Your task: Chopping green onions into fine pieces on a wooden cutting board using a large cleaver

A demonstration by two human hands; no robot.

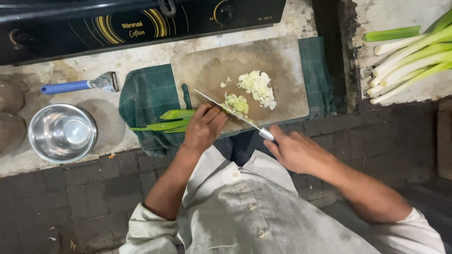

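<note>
- Green leek [176, 114] lies across the board's [282, 61] left edge, pinned under the closed left hand [203, 128].
- Right hand [294, 150], below the board, grips the knife [230, 110]; blade on the leek.
- Slices [256, 87] piled mid-board.
- Bowl [62, 132] far left of the board.

Kitchen: gas stove [141, 21], cutting board [282, 70], steel bowl [62, 133], peeler [80, 84] on worn counter [141, 56].

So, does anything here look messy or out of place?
Mostly tidy. The cutting board lies askew on a rumpled green cloth, and the leek under the left hand overhangs the board's edge. The right hand holds the knife.
</note>
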